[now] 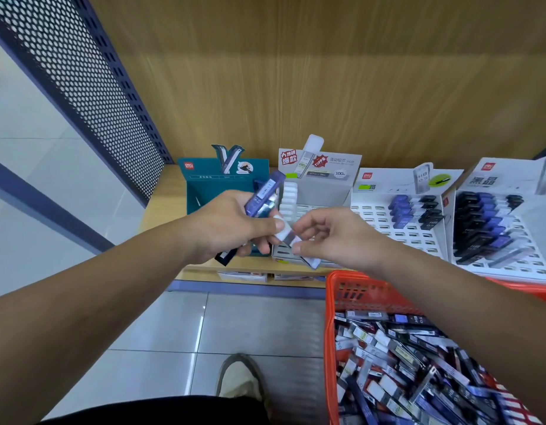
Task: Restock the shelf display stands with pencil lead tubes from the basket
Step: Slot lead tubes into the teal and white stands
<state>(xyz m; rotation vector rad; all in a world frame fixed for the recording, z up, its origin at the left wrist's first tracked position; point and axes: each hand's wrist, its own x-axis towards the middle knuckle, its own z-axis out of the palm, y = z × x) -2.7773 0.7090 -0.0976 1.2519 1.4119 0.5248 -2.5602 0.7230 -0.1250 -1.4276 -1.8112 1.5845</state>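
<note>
The left hand is held closed around a small bundle of tubes above the front edge of the wooden shelf; a blue tube is seen sticking up and back from the fist, and a dark tube end projects below it. The right hand is curled just beside it, and a white-capped tube is pinched between its thumb and forefinger, the cap end lying against the left thumb. Both hands are placed in front of the grey middle stand, whose left column is filled with white caps. A teal stand is partly covered by the left hand. To the right, a white stand is set edge to edge with the grey one, most of its slots open and only a cluster of blue and black tubes seated. A further stand is more fully loaded. The shelf's left side is closed off by a perforated panel. The orange basket is found below the right forearm, its rim close under the shelf edge, heaped with loose tubes. Open tiled floor is left to the basket's left, where a shoe is seen.
</note>
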